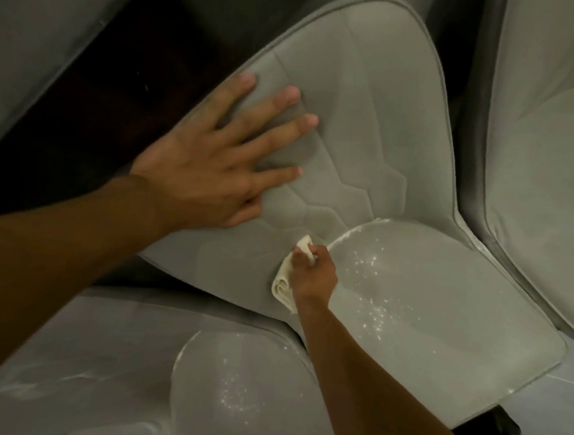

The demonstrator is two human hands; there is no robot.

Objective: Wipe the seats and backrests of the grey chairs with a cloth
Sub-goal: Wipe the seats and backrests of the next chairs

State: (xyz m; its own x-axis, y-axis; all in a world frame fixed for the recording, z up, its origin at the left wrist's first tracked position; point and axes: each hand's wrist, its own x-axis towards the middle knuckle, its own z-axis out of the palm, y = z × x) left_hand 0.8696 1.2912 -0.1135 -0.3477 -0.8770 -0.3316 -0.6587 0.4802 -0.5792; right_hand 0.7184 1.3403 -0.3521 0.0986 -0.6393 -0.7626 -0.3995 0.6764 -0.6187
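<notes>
Closest up is my left hand [200,172], flat on the backrest [373,104] with fingers [268,137] spread wide. Further down, my right hand [312,274] has its fingers curled around a bunched-up white cloth [282,285], pressed right at the crease where backrest meets seat [444,298]. Seat's got shiny speckles [371,258] on it. More grey chairs [540,168] sit just beside, right and below.
</notes>
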